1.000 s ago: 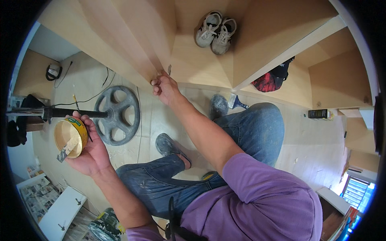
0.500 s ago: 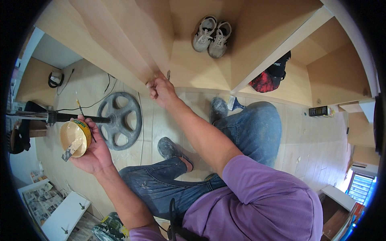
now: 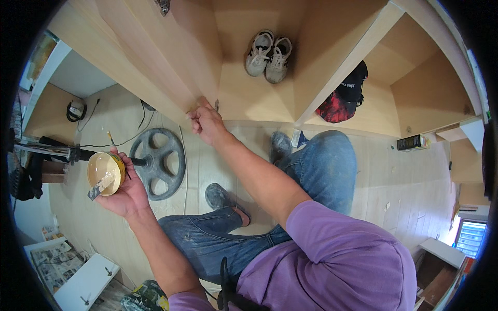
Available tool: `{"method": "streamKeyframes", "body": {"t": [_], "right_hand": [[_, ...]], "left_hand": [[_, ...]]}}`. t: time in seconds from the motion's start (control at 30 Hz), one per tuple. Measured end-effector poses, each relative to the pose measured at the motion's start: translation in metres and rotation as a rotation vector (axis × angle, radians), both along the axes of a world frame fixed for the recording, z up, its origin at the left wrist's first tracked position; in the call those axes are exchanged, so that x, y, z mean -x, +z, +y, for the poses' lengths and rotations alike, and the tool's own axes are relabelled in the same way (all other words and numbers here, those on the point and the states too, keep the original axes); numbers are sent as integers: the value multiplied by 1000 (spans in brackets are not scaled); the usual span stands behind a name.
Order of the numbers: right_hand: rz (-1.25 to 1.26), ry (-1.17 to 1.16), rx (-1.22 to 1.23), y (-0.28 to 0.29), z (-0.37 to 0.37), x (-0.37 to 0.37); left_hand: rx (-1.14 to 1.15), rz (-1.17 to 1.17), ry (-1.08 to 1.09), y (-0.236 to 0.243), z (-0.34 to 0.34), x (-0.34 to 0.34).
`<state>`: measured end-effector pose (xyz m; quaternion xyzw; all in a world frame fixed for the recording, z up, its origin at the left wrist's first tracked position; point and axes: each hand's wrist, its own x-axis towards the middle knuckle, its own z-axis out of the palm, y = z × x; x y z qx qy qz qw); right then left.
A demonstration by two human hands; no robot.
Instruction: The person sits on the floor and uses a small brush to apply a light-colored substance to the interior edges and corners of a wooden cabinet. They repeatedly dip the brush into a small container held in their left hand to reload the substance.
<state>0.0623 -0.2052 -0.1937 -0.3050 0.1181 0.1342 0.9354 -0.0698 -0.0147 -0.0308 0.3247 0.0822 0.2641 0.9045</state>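
My left hand (image 3: 129, 186) holds a small yellow tin (image 3: 106, 173) of pale paste, with a flat scraper (image 3: 95, 191) resting across it. A thin brush (image 3: 110, 139) stands upright behind the tin at the fingers. My right hand (image 3: 206, 122) has curled fingers against the lower part of the light wood cabinet panel (image 3: 166, 62); a small grey metal piece (image 3: 217, 106) shows by its fingertips, and what the fingers grip is unclear. A wide paintbrush (image 3: 297, 137) lies beside my knee, below the cabinet's edge.
White sneakers (image 3: 258, 54) and caps (image 3: 340, 98) sit in the cabinet compartments. A grey round spoked base (image 3: 163, 186) with a pole and cords lies at left. A dark can (image 3: 410, 142) stands on the right floor. White boards (image 3: 83, 282) lie lower left.
The cabinet, shoes and floor items have shifted slightly in the picture as my view moves. My right hand stays at the panel; my left hand still holds the tin.
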Motion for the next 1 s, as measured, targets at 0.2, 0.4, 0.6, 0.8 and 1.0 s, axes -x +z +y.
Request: {"method": "streamKeyframes", "body": {"t": [0.2, 0.4, 0.6, 0.8, 1.0], "right_hand": [[-125, -46, 167, 37, 4, 19], [-268, -177, 366, 89, 5, 49], [-444, -81, 459, 135, -55, 57], [-726, -69, 893, 203, -153, 80], [-651, -260, 1297, 200, -287, 122]], "left_hand": [[5, 24, 44, 6, -12, -1], [41, 24, 72, 8, -19, 0], [88, -72, -25, 6, -14, -4], [120, -47, 57, 1, -7, -7], [18, -52, -77, -15, 16, -4]]}}
